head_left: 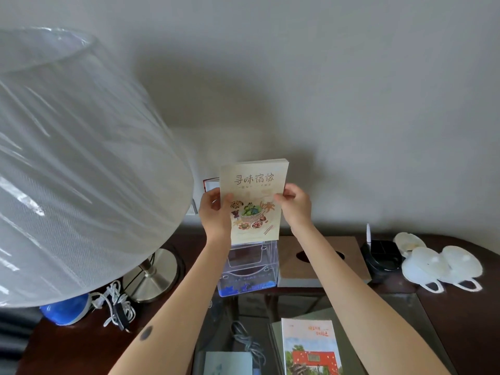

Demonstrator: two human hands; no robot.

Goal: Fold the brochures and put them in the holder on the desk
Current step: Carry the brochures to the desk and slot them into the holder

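Brochures [254, 182]: side edges under fingers [280, 197]

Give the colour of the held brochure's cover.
Cream brochure, brown lettering, colourful food picture; head view.

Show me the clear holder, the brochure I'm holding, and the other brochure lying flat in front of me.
clear holder [247, 277], head view, on its front wall.
held brochure [254, 182], head view, on its cover title.
flat brochure [311, 347], head view, on its cover picture.

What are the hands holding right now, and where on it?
The brochures: left hand pinches the left edge, right hand the right edge.
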